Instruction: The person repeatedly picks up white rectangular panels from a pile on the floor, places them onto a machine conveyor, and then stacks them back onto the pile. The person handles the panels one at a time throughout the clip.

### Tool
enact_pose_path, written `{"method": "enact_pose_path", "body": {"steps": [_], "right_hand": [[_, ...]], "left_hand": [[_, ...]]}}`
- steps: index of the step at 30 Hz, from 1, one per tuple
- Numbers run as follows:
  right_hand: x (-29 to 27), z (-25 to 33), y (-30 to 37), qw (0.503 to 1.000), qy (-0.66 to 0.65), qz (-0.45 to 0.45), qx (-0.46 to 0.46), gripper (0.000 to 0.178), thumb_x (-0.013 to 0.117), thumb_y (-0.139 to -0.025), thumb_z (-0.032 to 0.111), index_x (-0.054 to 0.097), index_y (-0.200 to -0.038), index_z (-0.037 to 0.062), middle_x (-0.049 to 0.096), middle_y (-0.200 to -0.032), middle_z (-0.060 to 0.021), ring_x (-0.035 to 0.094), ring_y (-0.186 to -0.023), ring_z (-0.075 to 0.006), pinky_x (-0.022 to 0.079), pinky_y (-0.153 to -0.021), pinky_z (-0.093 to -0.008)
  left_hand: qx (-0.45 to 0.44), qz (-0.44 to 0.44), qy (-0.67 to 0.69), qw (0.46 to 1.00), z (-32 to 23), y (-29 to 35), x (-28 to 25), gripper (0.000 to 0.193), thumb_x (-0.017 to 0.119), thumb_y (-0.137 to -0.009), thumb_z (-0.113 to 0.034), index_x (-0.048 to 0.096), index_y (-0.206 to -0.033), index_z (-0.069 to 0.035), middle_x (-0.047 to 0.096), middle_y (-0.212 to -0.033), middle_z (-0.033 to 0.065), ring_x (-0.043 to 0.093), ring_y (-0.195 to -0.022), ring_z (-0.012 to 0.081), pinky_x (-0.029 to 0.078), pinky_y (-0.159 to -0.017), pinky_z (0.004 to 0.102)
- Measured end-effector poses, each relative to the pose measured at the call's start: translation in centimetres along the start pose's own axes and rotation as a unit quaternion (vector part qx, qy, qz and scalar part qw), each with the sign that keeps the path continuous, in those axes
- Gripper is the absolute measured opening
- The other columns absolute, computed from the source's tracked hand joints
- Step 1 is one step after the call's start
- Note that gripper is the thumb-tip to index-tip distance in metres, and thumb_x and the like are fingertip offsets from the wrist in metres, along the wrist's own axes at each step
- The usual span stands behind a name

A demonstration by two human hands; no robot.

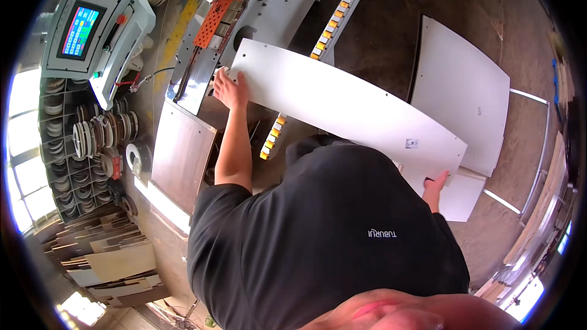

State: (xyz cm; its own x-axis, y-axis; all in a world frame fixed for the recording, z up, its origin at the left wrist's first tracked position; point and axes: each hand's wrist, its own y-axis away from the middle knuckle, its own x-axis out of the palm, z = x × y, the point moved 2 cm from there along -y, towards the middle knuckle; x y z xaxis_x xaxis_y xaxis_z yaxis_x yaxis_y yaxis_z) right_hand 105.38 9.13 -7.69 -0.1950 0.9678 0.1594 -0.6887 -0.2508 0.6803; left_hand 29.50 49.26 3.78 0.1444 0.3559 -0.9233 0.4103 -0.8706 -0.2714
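Observation:
A long white panel point(330, 95) lies slanted across the front of me, its left end at the machine and its right end lower and nearer. It has small dark holes near its edges and a label toward the right end. My left hand point(231, 90) grips the left end, thumb over the top face and fingers along the edge. At the near right corner my right hand point(435, 188) is closed on the panel's edge, its fingers partly hidden. The panel crosses over a rail with yellow rollers point(273, 137).
The machine's orange guard point(215, 21) and metal bed stand at the panel's left end. A control console point(82, 30) with a lit screen is far left. More white panels point(461, 95) are stacked at right. A brown board point(180, 146) lies left, near racks of edging rolls point(104, 134).

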Motion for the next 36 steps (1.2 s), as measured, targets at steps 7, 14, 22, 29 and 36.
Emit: {"method": "enact_pose_path", "body": {"steps": [7, 14, 22, 29, 36], "right_hand": [[5.5, -7.2, 11.3, 0.996, -0.035, 0.021, 0.084, 0.053, 0.052, -0.103, 0.05, 0.052, -0.14, 0.0117, 0.06, -0.137, -0.005, 0.056, -0.127, -0.0274, 0.048, -0.106, -0.0451], [6.9, -9.4, 15.4, 0.954, 0.045, 0.107, 0.276, 0.051, 0.067, -0.097, 0.048, 0.061, -0.126, 0.0073, 0.068, -0.119, -0.0087, 0.064, -0.113, -0.0241, 0.053, -0.099, -0.0413], [9.4, -10.8, 18.9, 0.933, 0.077, 0.157, 0.314, 0.046, 0.068, -0.097, 0.043, 0.062, -0.12, 0.0033, 0.07, -0.102, -0.0094, 0.067, -0.088, -0.0187, 0.057, -0.078, -0.0341], [14.7, -8.7, 16.9, 0.974, 0.116, 0.092, 0.172, 0.038, 0.071, -0.096, 0.04, 0.064, -0.115, 0.008, 0.069, -0.096, -0.0031, 0.067, -0.082, -0.015, 0.055, -0.068, -0.0271], [20.5, -6.3, 12.9, 0.984, 0.118, 0.053, 0.126, 0.037, 0.073, -0.095, 0.038, 0.064, -0.115, 0.0074, 0.069, -0.1, -0.0056, 0.068, -0.083, -0.0169, 0.057, -0.063, -0.0244]], "left_hand": [[-0.203, 0.036, 0.389, 0.898, 1.0, 4.8, 3.8, 0.103, 0.082, -0.086, -0.021, 0.012, -0.157, 0.004, 0.041, -0.147, 0.0263, 0.05, -0.13, 0.0334, 0.044, -0.106, 0.0404], [-0.294, 0.126, 0.515, 0.795, -3.0, 6.8, 3.2, 0.09, 0.068, -0.096, -0.016, 0.007, -0.162, -0.014, 0.061, -0.119, 0.0139, 0.062, -0.096, 0.0221, 0.057, -0.069, 0.036], [-0.344, 0.134, 0.599, 0.711, -3.9, 5.7, 1.2, 0.087, 0.062, -0.098, -0.013, 0.007, -0.164, -0.021, 0.065, -0.11, 0.012, 0.061, -0.084, 0.0174, 0.051, -0.063, 0.0333], [-0.329, 0.143, 0.621, 0.697, -6.3, 3.8, 3.2, 0.084, 0.058, -0.098, -0.007, 0.008, -0.164, -0.023, 0.064, -0.12, 0.0128, 0.065, -0.089, 0.0207, 0.056, -0.062, 0.035], [-0.311, 0.14, 0.673, 0.657, -11.3, 0.5, 6.1, 0.085, 0.056, -0.099, -0.006, 0.006, -0.164, -0.027, 0.058, -0.135, 0.015, 0.066, -0.101, 0.0258, 0.06, -0.068, 0.0408]]}}
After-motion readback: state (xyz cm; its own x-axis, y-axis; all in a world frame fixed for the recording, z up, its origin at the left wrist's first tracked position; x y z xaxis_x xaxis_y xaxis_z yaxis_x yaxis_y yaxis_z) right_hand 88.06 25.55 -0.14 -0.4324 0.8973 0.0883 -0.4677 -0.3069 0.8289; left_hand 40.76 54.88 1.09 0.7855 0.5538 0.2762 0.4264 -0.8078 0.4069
